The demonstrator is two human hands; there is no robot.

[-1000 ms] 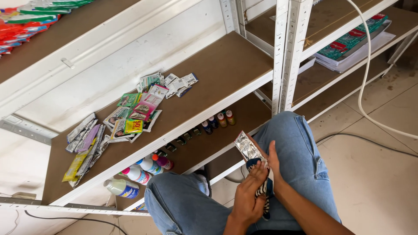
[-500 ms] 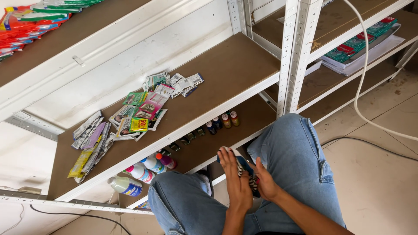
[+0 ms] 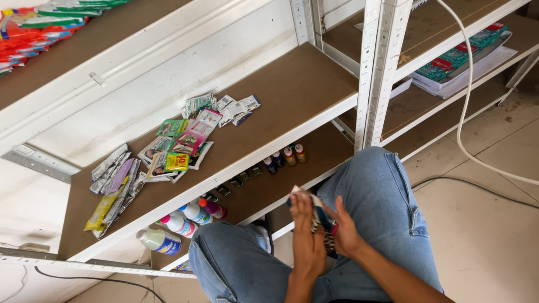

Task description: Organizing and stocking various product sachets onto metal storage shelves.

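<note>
Both hands, left hand (image 3: 307,235) and right hand (image 3: 343,230), clasp sachets (image 3: 321,216) over lap; more packets (image 3: 179,147) sorted on shelf (image 3: 281,95).

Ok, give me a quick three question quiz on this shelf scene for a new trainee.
1. True or false: both hands touch the bundle of packets.
2. Where do the small bottles stand: A, the shelf below the sachets; B, the floor?
3. What hangs at the right?

Key: 1 true, left hand and right hand both on it. 2 A. 3 a white cable.
</note>
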